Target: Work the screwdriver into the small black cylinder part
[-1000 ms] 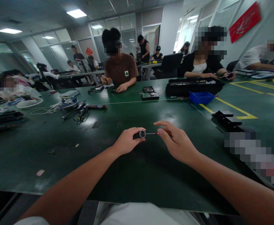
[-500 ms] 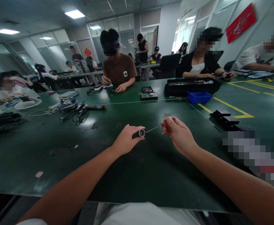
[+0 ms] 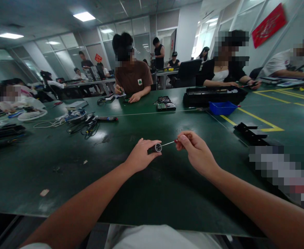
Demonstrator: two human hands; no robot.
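My left hand (image 3: 141, 155) is closed round a short dark cylinder (image 3: 152, 150) with a silvery ring at its open end, which faces right and toward me. In my right hand (image 3: 195, 148) is a screwdriver (image 3: 168, 143); its reddish handle is mostly hidden by my fingers. The thin metal shaft points left, and its tip is at the mouth of the cylinder. Whether the tip touches anything inside is too small to tell. Both hands are held over the green table (image 3: 131, 204).
Tangled cables (image 3: 88, 126) lie left of centre. Ahead are circuit boards (image 3: 165, 103), a blue tray (image 3: 222, 108) and a long black housing (image 3: 214, 95). A black part (image 3: 250, 133) lies to the right. A person in a brown shirt (image 3: 133, 76) works across the table.
The screwdriver's shaft now reaches into the cylinder's mouth rather than past its rim, and more of the reddish handle shows. My left hand has barely moved.
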